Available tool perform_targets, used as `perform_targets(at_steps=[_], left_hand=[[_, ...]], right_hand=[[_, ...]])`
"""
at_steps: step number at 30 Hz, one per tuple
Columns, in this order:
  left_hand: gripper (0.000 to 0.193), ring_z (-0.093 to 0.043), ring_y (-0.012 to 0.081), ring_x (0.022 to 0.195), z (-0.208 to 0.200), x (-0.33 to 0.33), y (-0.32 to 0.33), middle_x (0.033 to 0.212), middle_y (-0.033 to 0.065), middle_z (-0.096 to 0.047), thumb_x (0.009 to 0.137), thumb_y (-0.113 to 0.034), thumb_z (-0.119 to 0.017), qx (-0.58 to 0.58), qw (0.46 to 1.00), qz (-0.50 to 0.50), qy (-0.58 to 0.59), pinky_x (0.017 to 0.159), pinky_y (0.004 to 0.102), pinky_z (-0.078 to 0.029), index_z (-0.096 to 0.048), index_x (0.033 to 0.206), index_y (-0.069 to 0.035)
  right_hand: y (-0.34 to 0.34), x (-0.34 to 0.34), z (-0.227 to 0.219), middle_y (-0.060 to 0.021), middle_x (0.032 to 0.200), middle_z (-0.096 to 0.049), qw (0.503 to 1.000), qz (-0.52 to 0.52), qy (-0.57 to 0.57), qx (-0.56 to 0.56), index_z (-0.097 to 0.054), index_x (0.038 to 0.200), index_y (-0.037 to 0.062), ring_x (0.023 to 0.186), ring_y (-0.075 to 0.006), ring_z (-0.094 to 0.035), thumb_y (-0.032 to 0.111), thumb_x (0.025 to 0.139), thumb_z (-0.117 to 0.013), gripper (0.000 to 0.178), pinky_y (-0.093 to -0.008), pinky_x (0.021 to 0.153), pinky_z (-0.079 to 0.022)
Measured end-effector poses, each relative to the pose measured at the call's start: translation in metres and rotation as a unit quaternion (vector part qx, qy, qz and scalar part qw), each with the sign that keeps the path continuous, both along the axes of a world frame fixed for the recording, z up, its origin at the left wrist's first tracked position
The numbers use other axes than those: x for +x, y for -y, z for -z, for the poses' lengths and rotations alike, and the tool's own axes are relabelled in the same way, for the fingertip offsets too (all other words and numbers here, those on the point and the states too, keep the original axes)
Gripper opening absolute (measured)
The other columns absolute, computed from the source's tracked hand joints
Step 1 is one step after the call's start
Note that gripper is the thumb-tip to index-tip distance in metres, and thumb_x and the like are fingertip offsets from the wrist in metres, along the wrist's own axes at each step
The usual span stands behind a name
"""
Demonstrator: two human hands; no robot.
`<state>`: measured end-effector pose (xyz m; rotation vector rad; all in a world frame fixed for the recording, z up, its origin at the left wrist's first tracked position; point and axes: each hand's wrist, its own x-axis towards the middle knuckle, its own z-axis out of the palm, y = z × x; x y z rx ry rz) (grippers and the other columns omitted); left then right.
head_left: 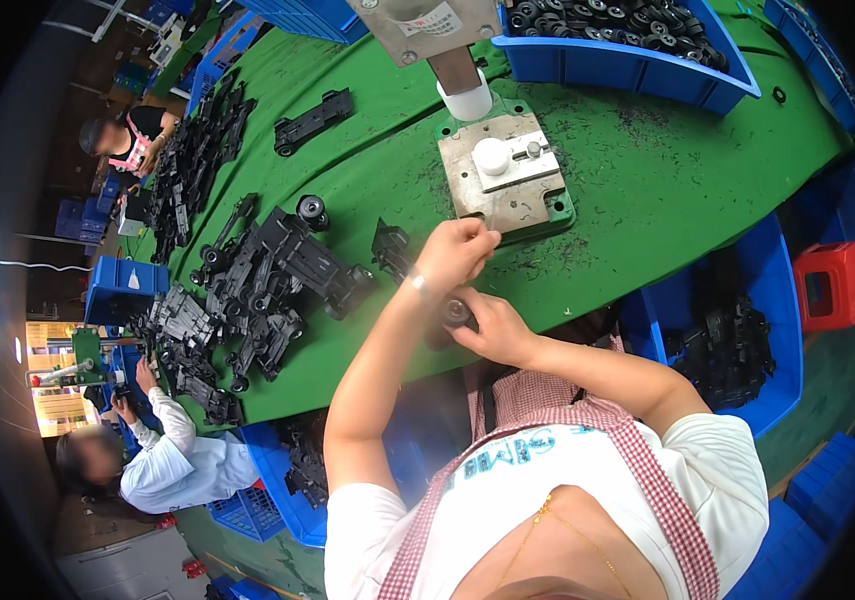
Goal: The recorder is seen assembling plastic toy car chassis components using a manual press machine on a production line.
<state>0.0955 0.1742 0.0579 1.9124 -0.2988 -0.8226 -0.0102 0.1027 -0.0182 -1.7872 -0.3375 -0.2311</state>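
My right hand (496, 330) is closed around a black toy-car chassis (391, 250) at its near end, where a small black wheel (457, 313) shows by the thumb. The chassis seems to run up and left behind my left wrist, which hides its middle. My left hand (456, 255) is closed just above, at the near edge of the press's metal base plate (501, 210). Whatever its curled fingers hold, if anything, is hidden. On that plate sits a light metal fixture (518, 165) with a round white knob, below the press's white plunger (466, 98).
Black chassis (288, 255) with wheels lie heaped at left; a single chassis (314, 122) lies farther back. A blue bin of wheels (628, 65) stands at the back right. At right are a blue bin of black parts (723, 330) and a red stool (832, 285). Two people work at left.
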Motion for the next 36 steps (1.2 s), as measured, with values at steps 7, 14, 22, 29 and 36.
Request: perform_targets(at_steps=[7, 14, 22, 29, 36], left_hand=[[0.023, -0.038, 0.0027, 0.042, -0.009, -0.020, -0.029, 0.052, -0.0020, -0.047, 0.092, -0.024, -0.050, -0.151, 0.979, -0.113, -0.076, 0.039, 0.0164, -0.027, -0.051, 0.075, -0.007], [0.024, -0.043, 0.0032, 0.045, -0.001, -0.023, -0.029, 0.056, -0.0024, -0.049, 0.093, -0.025, -0.048, -0.193, 0.972, -0.112, -0.067, 0.040, 0.0152, -0.030, -0.051, 0.077, -0.008], [0.026, -0.042, 0.0015, 0.047, -0.005, -0.016, -0.026, 0.058, -0.0027, -0.050, 0.094, -0.026, -0.046, -0.173, 0.982, -0.071, -0.014, 0.041, 0.0140, -0.030, -0.052, 0.077, -0.008], [0.021, -0.055, 0.0396, 0.069, -0.001, 0.009, -0.006, 0.073, 0.0207, -0.058, 0.085, -0.021, -0.050, 0.292, 0.881, 0.177, 0.328, 0.065, 0.0435, -0.045, -0.056, 0.081, -0.001], [0.020, -0.059, 0.0371, 0.073, -0.017, 0.019, -0.004, 0.075, 0.0183, -0.061, 0.085, -0.021, -0.047, 0.395, 0.807, 0.311, 0.310, 0.066, 0.0436, -0.047, -0.059, 0.082, -0.006]], right_hand=[[0.002, -0.001, -0.002, -0.0189, 0.078, -0.059, 0.999, 0.001, -0.031, -0.012, -0.046, 0.109, 0.0013, 0.071, -0.0359, -0.059, 0.014, 0.073, -0.063, 0.042, -0.0415, 0.062, -0.047], [0.000, 0.000, 0.001, -0.0189, 0.075, -0.058, 1.000, 0.005, -0.028, -0.004, -0.046, 0.103, 0.0009, 0.069, -0.0358, -0.059, 0.015, 0.073, -0.063, 0.037, -0.0413, 0.060, -0.047], [0.001, 0.000, 0.001, -0.0186, 0.076, -0.059, 0.999, 0.014, -0.027, 0.010, -0.046, 0.107, 0.0016, 0.070, -0.0356, -0.059, 0.015, 0.073, -0.063, 0.040, -0.0410, 0.061, -0.047], [0.004, 0.003, -0.001, -0.0196, 0.081, -0.059, 1.000, -0.006, -0.017, -0.005, -0.045, 0.115, 0.0033, 0.074, -0.0365, -0.059, 0.015, 0.074, -0.062, 0.047, -0.0414, 0.065, -0.047], [0.004, 0.006, -0.002, -0.0191, 0.086, -0.059, 1.000, -0.010, -0.015, -0.006, -0.043, 0.118, 0.0028, 0.077, -0.0366, -0.058, 0.014, 0.074, -0.062, 0.049, -0.0414, 0.068, -0.047]])
